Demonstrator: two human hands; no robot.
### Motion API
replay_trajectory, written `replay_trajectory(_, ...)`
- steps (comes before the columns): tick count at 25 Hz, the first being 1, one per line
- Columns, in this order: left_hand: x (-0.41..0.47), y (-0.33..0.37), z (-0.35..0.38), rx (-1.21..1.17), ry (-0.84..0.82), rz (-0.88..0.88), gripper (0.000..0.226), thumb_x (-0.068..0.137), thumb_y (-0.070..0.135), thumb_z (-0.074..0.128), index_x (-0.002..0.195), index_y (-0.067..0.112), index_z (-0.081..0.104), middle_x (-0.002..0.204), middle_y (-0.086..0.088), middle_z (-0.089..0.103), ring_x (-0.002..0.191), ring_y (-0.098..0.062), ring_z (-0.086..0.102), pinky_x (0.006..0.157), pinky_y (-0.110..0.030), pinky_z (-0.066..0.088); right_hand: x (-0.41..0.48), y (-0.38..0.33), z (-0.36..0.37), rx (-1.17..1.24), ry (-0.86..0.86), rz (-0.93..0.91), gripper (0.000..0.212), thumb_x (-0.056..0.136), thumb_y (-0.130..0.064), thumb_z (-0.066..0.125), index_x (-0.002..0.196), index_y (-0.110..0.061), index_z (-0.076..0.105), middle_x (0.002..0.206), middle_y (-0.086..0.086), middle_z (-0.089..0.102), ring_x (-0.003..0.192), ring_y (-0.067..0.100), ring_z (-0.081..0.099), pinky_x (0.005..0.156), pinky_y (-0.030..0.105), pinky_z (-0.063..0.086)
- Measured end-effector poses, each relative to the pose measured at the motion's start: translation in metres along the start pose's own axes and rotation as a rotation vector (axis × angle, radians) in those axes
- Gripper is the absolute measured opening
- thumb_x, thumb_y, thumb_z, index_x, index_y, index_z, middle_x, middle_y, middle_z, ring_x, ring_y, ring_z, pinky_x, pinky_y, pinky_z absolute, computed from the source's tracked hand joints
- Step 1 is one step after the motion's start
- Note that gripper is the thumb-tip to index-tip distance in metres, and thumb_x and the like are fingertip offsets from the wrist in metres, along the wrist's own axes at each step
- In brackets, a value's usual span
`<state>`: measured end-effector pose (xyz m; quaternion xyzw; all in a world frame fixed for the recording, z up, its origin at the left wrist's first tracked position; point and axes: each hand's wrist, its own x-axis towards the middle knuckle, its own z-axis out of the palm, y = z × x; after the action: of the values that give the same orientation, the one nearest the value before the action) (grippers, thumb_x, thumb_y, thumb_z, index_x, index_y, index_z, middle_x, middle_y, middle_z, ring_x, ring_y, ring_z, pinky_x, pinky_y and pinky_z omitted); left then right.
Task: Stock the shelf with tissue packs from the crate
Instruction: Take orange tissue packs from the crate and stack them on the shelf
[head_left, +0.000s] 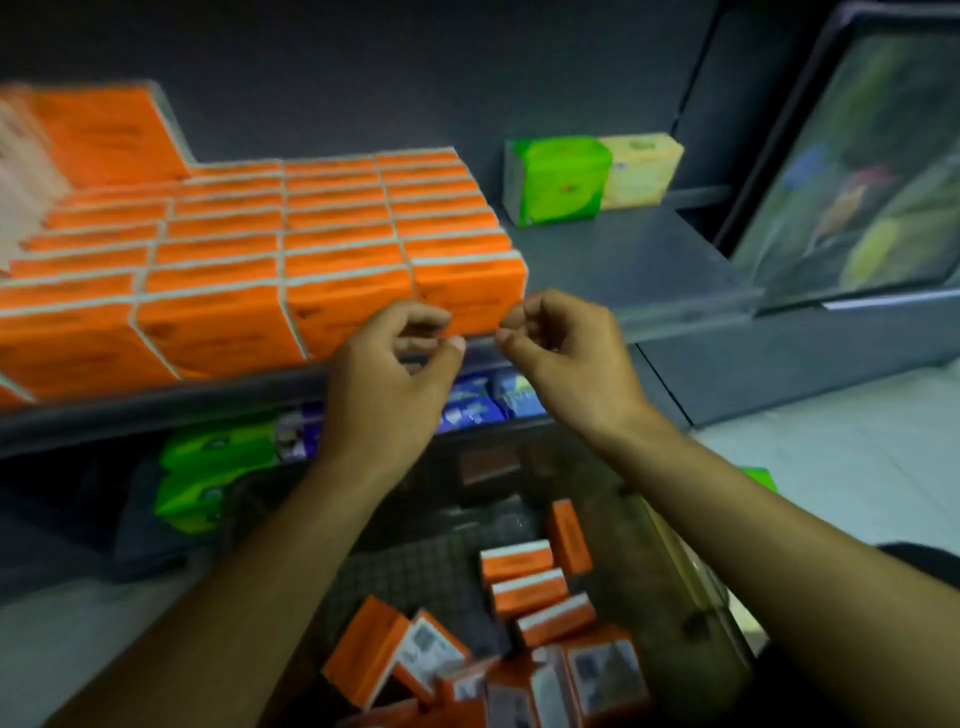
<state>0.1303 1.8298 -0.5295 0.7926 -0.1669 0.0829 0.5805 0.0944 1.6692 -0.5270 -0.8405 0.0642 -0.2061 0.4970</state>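
At the front lip of the shelf (649, 270), both hands are raised side by side and hold nothing. The left hand (395, 374) is half curled, with a gap between thumb and fingers and nothing in it. The right hand (563, 358) has its fingers drawn in toward the palm, also empty. Both sit just before the front-right pack (467, 291) of the stocked orange tissue packs (260, 270); blur keeps me from telling whether either fingertip touches it.

That block fills the left and middle of the shelf in tidy rows, long faces toward the aisle. Bare shelf lies to its right, on the right hand's side, before a green pack (556, 182) and a yellow pack (641, 169) further back.

The supply lies straight down and back toward the person: the crate (675, 571) sits under the forearms. Its loose packs (519, 587) are gathered in the near and right part. Three of them are stacked neatly with long axes running roughly left to right, and the rest are tumbled at odd angles. They lie closer beneath the right forearm, so I judge that hand has the shorter drop, and the aligned three look easiest to lift without turning.

Blue packets (483, 400) and green packets (208, 467) occupy the shelf below.
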Motion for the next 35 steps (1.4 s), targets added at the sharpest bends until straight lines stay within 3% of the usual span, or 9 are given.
replay_trajectory(5,-0.026,-0.027,0.052,0.075,-0.172,-0.114,0.013,0.087,0.014,0.07,0.093,0.025,0.067,0.084,0.014,0.068,0.079,0.002,0.064,0.072,-0.01,0.048,-0.028,0.064,-0.012,-0.137,-0.106,0.207,0.005,0.089,-0.015,0.067,0.086,-0.019,0.067,0.075,-0.009,0.067,0.072,0.001,0.063,0.066,0.013,0.047)
replay_trajectory(11,-0.057,-0.111,0.124,0.214,-0.525,-0.435,0.017,0.088,0.018,0.071,0.104,0.02,0.068,0.096,0.007,0.068,0.094,-0.009,0.064,0.084,-0.023,0.049,-0.062,0.18,0.0,-0.447,-0.36,0.534,0.003,0.087,-0.02,0.066,0.09,-0.02,0.068,0.092,0.001,0.071,0.093,0.02,0.067,0.076,0.024,0.044)
replay_trajectory(14,-0.063,-0.146,0.15,0.287,-0.624,-0.573,0.022,0.088,0.021,0.071,0.11,0.017,0.068,0.108,0.0,0.068,0.101,-0.013,0.063,0.089,-0.025,0.048,-0.075,0.224,0.019,-0.514,-0.421,0.679,0.017,0.091,-0.021,0.063,0.105,-0.012,0.064,0.102,0.008,0.069,0.101,0.029,0.065,0.076,0.027,0.047)
replay_trajectory(16,-0.065,-0.164,0.161,0.318,-0.659,-0.657,0.023,0.089,0.021,0.07,0.112,0.017,0.067,0.112,-0.001,0.068,0.103,-0.014,0.063,0.092,-0.029,0.05,-0.079,0.249,0.039,-0.522,-0.444,0.725,0.025,0.094,-0.019,0.058,0.117,-0.01,0.06,0.114,0.012,0.067,0.106,0.03,0.064,0.087,0.035,0.052)
replay_trajectory(21,-0.064,-0.195,0.172,0.354,-0.674,-0.721,0.021,0.09,0.023,0.07,0.11,0.019,0.068,0.106,0.001,0.069,0.102,-0.014,0.064,0.093,-0.033,0.052,-0.094,0.303,0.09,-0.682,-0.558,0.771,0.049,0.093,-0.011,0.051,0.139,-0.014,0.036,0.144,0.026,0.035,0.116,0.041,0.055,0.096,0.044,0.047)
replay_trajectory(25,-0.058,-0.207,0.168,0.372,-0.655,-0.718,0.022,0.088,0.024,0.071,0.11,0.018,0.07,0.104,0.001,0.072,0.1,-0.013,0.065,0.092,-0.028,0.05,-0.088,0.319,0.103,-0.876,-0.538,0.675,0.044,0.095,-0.012,0.045,0.138,-0.019,0.041,0.134,0.022,0.04,0.123,0.041,0.042,0.099,0.047,0.042)
replay_trajectory(29,-0.052,-0.203,0.156,0.378,-0.644,-0.706,0.021,0.088,0.022,0.071,0.109,0.017,0.07,0.102,0.001,0.071,0.097,-0.013,0.066,0.086,-0.024,0.048,-0.077,0.312,0.093,-0.833,-0.59,0.623,0.036,0.098,-0.013,0.039,0.133,-0.019,0.047,0.13,0.018,0.046,0.12,0.039,0.047,0.094,0.044,0.046)
replay_trajectory(32,-0.05,-0.192,0.144,0.356,-0.621,-0.7,0.021,0.089,0.022,0.07,0.109,0.017,0.07,0.103,0.0,0.072,0.099,-0.014,0.066,0.087,-0.024,0.048,-0.072,0.281,0.073,-0.777,-0.544,0.554,0.03,0.1,-0.027,0.047,0.129,-0.022,0.044,0.125,0.013,0.043,0.108,0.038,0.057,0.086,0.042,0.049)
replay_trajectory(35,-0.046,-0.169,0.124,0.325,-0.614,-0.68,0.021,0.09,0.023,0.069,0.111,0.019,0.068,0.108,0.001,0.071,0.099,-0.012,0.064,0.083,-0.023,0.045,-0.058,0.234,0.039,-0.724,-0.548,0.455,0.032,0.088,-0.036,0.063,0.113,-0.025,0.047,0.109,0.005,0.047,0.095,0.032,0.06,0.082,0.039,0.051)
